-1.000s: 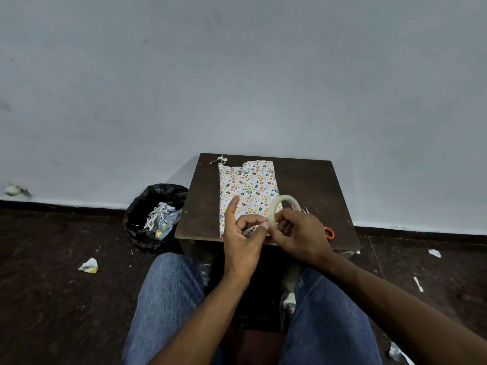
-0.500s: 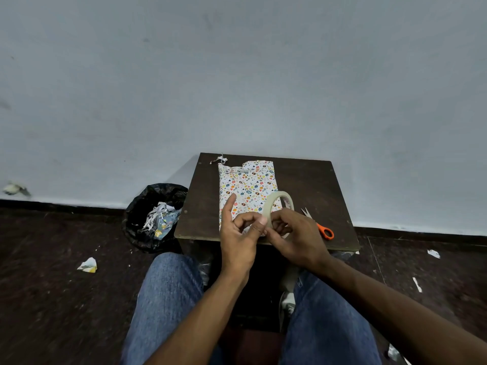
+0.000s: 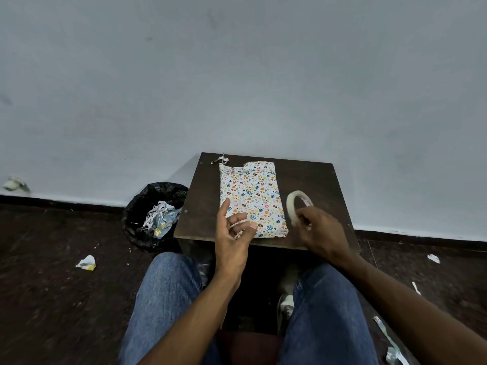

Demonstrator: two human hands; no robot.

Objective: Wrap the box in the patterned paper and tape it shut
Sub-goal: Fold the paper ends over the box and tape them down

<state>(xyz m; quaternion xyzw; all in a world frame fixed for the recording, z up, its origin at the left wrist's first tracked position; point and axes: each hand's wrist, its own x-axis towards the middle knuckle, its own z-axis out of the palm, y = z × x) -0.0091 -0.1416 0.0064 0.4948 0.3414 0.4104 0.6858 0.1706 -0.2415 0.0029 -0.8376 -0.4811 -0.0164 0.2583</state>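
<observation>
The paper-wrapped box [image 3: 251, 200] lies flat on the small dark wooden table [image 3: 311, 177], toward the table's left half, its far end loosely folded; a paper scrap [image 3: 220, 159] sits at the table's far left corner, just beyond the box; the left hand [image 3: 233, 233] hovers over the box's near left corner, palm up, index finger raised and the other fingers loosely bent, grasping nothing that can be made out; the right hand [image 3: 320, 231], to the right of the box, grips a roll of clear tape [image 3: 297, 206] held upright on edge above the table; left of the table stands a bin lined with a black bag [image 3: 151, 214], holding shredded paper offcuts [image 3: 158, 219]; crumpled paper bits [image 3: 86, 262] lie on the floor left of the bin.
</observation>
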